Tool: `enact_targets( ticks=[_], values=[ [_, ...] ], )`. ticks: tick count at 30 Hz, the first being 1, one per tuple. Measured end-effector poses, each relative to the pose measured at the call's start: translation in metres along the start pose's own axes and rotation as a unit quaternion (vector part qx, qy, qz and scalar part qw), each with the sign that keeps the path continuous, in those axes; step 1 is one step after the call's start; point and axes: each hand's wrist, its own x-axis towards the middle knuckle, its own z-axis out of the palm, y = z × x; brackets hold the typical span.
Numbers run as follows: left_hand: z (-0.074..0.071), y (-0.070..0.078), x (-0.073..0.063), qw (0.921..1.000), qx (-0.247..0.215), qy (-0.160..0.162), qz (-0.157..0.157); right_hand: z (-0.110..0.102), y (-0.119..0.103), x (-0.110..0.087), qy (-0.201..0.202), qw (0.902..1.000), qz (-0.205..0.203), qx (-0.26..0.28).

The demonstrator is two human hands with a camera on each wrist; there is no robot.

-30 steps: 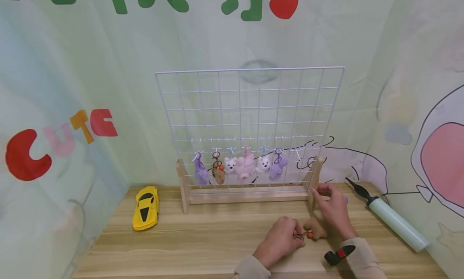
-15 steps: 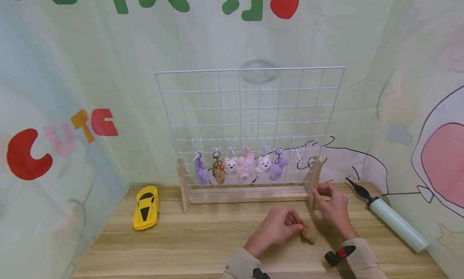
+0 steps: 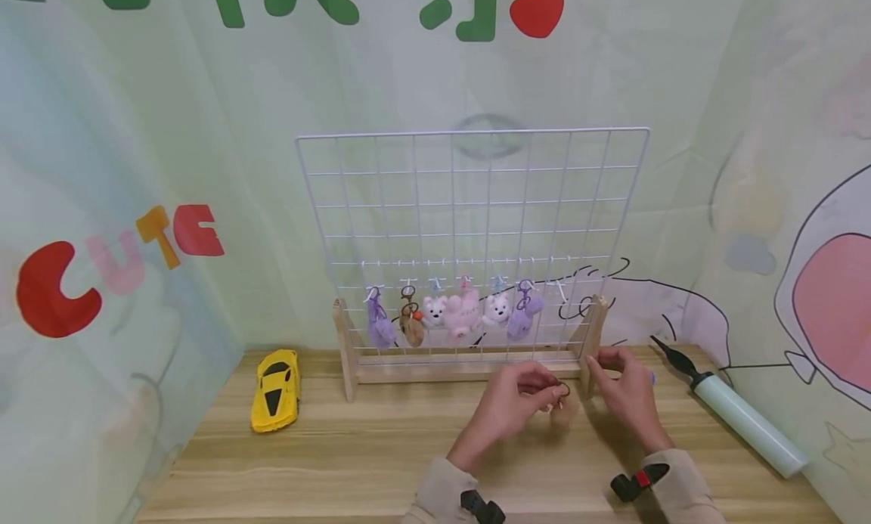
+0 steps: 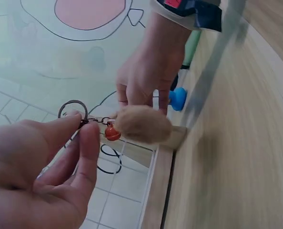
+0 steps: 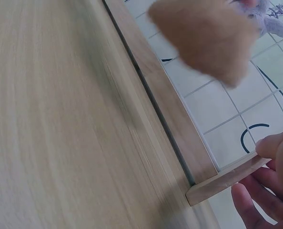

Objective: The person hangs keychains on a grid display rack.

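Observation:
My left hand [image 3: 512, 403] pinches the metal ring [image 4: 74, 106] of a brown plush keychain [image 4: 144, 125] between thumb and forefinger. An orange bell [image 4: 112, 133] hangs beside the blurred plush, which is lifted above the tabletop. My right hand [image 3: 624, 388] holds the right wooden leg [image 5: 229, 179] of the display stand, thumb on one side and fingers on the other. On the white wire grid [image 3: 469, 203], a row of plush keychains hangs from hooks: purple bunnies [image 3: 522, 316], a brown one [image 3: 411, 324], white bears [image 3: 497, 308] and a pink one [image 3: 463, 312].
A bare white hook [image 3: 560, 288] sticks out at the row's right end. On the wooden table [image 3: 327, 471] a yellow toy car [image 3: 275, 392] stands at left. A pale hand pump [image 3: 745, 422] lies at right, and a blue knob [image 4: 178, 98] shows behind my right hand.
My left hand has picked the brown plush keychain up off the table by its ring and moved it up toward the stand. My right hand stays on the stand's leg.

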Motion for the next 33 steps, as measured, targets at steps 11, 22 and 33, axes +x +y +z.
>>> enact_targets(
  ticks=[11,22,33],
  values=[
    [0.001,0.028,0.006,0.9831,-0.147,0.094,-0.056,0.0,0.001,-0.001,-0.01,0.9999,0.009,0.005],
    [0.005,0.048,0.031,0.9519,-0.231,0.201,-0.011,0.0,0.001,0.001,-0.01,0.9999,0.005,0.001],
    [0.012,0.057,0.05,0.9502,-0.23,0.209,0.026,0.001,0.003,0.001,-0.002,1.0,-0.007,0.005]
  ],
)
